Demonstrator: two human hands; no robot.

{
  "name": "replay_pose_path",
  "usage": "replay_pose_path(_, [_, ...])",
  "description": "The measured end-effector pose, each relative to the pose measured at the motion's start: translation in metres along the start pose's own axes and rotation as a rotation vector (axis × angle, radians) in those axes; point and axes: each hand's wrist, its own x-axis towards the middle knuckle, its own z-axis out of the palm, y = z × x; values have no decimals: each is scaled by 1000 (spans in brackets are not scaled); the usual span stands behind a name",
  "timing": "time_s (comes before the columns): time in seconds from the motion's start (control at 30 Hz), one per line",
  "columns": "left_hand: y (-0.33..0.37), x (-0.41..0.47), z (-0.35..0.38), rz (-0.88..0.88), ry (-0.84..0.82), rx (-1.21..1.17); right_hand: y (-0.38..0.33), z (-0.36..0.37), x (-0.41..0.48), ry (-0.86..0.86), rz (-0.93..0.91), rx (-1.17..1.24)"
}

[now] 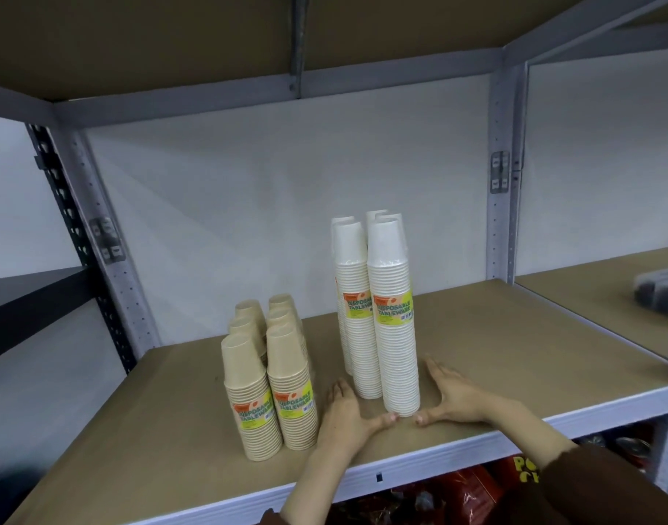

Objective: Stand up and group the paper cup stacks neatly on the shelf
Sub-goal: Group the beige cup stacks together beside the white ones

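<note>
Several tall white paper cup stacks (395, 335) stand upright in a tight cluster near the middle of the brown shelf board (514, 342), wrapped in plastic with green and orange labels. To their left stand several shorter tan cup stacks (271, 377), also upright and grouped in two rows. My left hand (347, 414) lies flat on the board just left of the white cluster's base, fingers straight. My right hand (453, 395) lies flat at the cluster's right side, its thumb near the front stack's base. Both thumbs almost meet in front of that stack.
Grey metal uprights (501, 176) frame the bay, with a white back wall behind. A neighbouring shelf at right holds a dark wrapped package (660, 293). Red packaged goods (472, 494) sit on the shelf below. The board has bare space at its left, back and right.
</note>
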Motion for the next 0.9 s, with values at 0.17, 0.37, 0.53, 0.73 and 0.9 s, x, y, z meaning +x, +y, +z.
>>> replay_pose_path(0.17, [1, 3, -6, 29, -62, 21, 2, -6, 12, -44, -10, -20])
replay_pose_path(0.37, [-9, 18, 4, 96, -30, 48, 6, -5, 24, -55, -84, -25])
replay_pose_path(0.53, [-9, 20, 6, 101, -20, 48, 12, -1, 30, -73, -111, -33])
replay_pose_path(0.73, [-12, 24, 9, 142, 26, 51, 13, -3, 31, -87, -139, -42])
replay_pose_path(0.9, [-13, 24, 8, 140, 21, 55, 13, -3, 30, -101, -139, -50])
